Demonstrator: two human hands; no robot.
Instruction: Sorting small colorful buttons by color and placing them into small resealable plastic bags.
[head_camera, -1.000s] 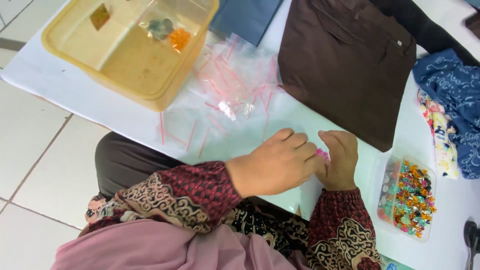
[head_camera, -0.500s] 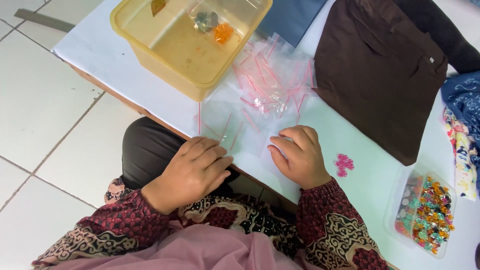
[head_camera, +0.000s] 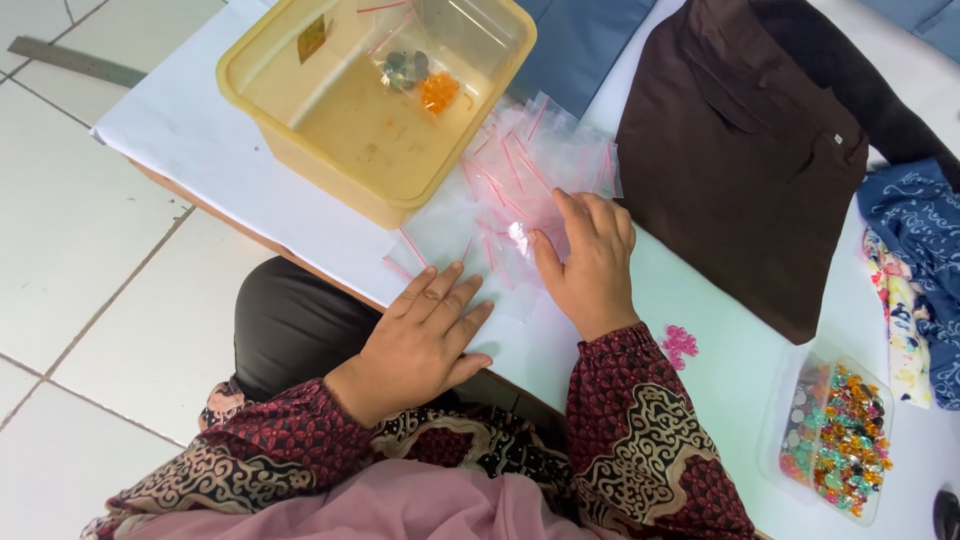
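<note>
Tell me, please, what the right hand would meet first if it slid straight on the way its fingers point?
The right hand already rests on the small clear bags; beyond them, probably the blue cloth.

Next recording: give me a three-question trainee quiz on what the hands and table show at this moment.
1. True or false: the right hand rests on the pile of small clear bags.
2. Which lies nearest the left hand? A the brown cloth B the clear bags C the box of coloured beads
3. What colour is the tub beyond the bags?

Key: 1 true. 2 B. 3 yellow.
</note>
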